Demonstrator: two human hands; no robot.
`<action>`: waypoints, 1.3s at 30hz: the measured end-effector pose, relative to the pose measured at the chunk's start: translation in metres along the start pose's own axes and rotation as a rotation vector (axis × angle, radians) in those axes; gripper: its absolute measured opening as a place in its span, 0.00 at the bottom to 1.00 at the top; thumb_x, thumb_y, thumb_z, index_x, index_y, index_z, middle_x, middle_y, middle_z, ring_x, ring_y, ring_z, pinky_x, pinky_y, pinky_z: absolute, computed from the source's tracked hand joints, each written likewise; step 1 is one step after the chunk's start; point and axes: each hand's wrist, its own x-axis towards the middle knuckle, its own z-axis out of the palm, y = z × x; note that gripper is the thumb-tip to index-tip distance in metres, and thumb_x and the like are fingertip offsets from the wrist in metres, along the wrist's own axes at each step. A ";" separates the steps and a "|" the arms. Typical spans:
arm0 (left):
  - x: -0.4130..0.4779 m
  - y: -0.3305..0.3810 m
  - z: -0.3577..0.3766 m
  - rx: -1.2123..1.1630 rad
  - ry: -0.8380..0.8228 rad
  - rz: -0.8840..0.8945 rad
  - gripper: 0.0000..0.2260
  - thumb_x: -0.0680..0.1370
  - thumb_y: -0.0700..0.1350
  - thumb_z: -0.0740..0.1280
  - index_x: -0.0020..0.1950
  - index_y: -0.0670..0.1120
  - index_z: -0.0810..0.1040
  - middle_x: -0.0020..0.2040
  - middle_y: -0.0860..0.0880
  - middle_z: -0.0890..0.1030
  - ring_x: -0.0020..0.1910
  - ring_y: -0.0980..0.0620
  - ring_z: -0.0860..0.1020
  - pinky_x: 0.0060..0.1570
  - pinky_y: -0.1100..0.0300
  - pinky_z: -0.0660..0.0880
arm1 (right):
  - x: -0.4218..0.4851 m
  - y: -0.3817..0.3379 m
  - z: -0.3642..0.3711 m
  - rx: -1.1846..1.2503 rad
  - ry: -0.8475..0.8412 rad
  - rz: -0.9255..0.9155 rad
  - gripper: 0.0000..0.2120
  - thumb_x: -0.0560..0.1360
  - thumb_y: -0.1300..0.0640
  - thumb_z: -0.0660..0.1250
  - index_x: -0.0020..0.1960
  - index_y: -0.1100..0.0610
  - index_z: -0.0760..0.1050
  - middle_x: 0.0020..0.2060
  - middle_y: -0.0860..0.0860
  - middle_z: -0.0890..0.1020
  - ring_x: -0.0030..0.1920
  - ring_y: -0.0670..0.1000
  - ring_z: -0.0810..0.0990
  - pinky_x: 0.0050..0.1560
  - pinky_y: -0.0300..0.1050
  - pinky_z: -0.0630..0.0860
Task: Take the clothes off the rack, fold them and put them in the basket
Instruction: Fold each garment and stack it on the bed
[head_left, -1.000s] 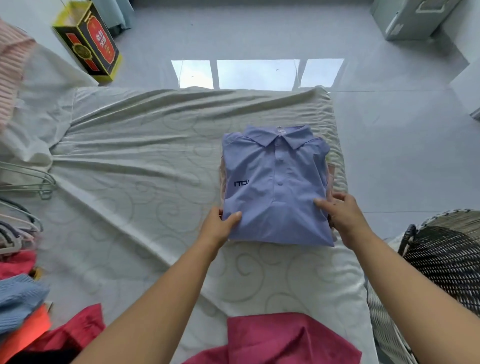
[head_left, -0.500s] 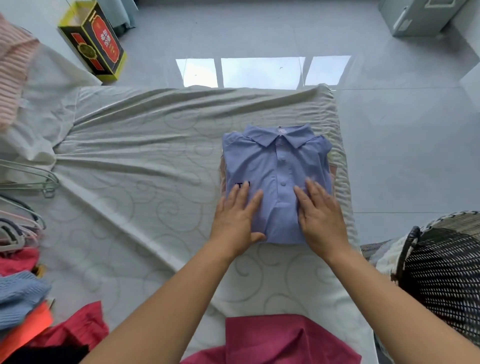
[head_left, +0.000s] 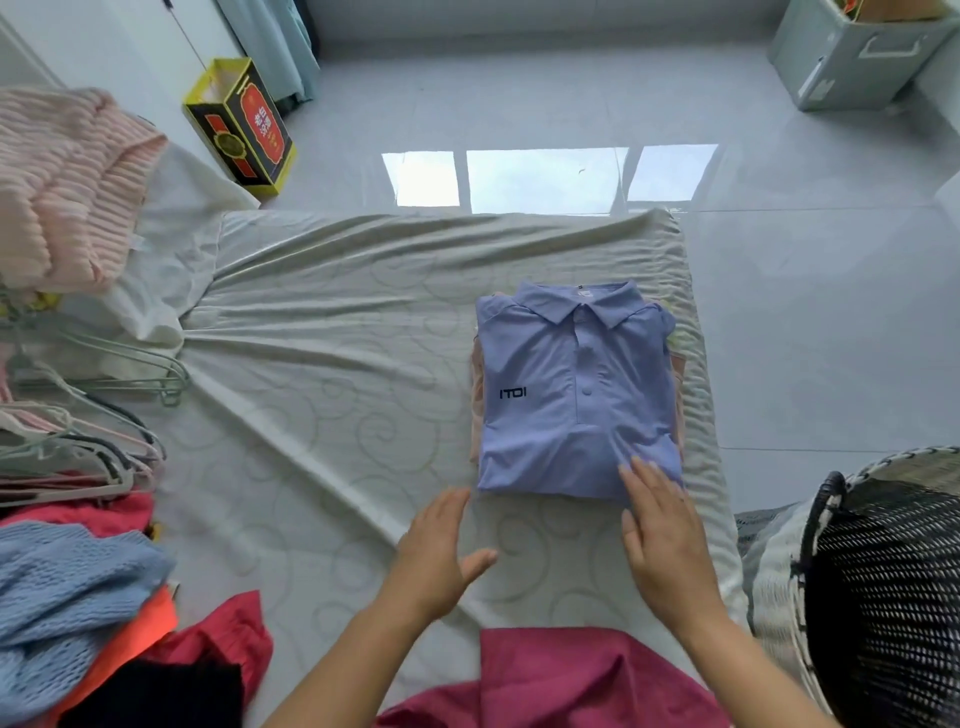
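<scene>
Already folded, the blue polo shirt (head_left: 576, 395) lay just beyond your flat, empty right hand (head_left: 662, 540), fingertips pressing its hem smooth; your left hand (head_left: 441, 556) hovered, fingers spread, beside it.

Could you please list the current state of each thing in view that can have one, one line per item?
Lavender-blue polo shirt: folded, collar up, atop a peach garment.
Left hand: open, off the shirt.
Right hand: open, fingertips on the shirt's near edge.
Black woven basket: upright beside the bed; contents unclear.
Wire hangers: bare, piled.
Light-blue knit sweater: unfolded, heaped.
Yellow-and-black carton: upright, top open.
</scene>
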 end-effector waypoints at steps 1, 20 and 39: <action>-0.016 -0.009 -0.002 -0.053 0.003 -0.019 0.32 0.76 0.54 0.66 0.75 0.48 0.55 0.74 0.52 0.59 0.72 0.54 0.59 0.69 0.64 0.56 | -0.018 -0.010 0.008 0.092 -0.009 0.009 0.22 0.74 0.57 0.54 0.64 0.62 0.74 0.64 0.56 0.75 0.66 0.52 0.69 0.67 0.40 0.59; -0.201 -0.337 -0.240 0.367 0.552 -0.076 0.22 0.71 0.52 0.69 0.61 0.44 0.74 0.62 0.40 0.75 0.62 0.41 0.73 0.60 0.46 0.69 | -0.152 -0.397 0.208 1.037 -0.342 0.752 0.09 0.79 0.66 0.58 0.48 0.58 0.76 0.45 0.55 0.79 0.43 0.49 0.77 0.35 0.31 0.76; -0.248 -0.297 -0.307 -0.849 0.159 0.103 0.07 0.67 0.39 0.62 0.42 0.48 0.74 0.36 0.54 0.74 0.36 0.60 0.71 0.38 0.69 0.68 | -0.145 -0.468 0.101 0.462 -0.181 0.094 0.23 0.69 0.63 0.73 0.58 0.45 0.72 0.57 0.40 0.70 0.59 0.43 0.72 0.57 0.31 0.67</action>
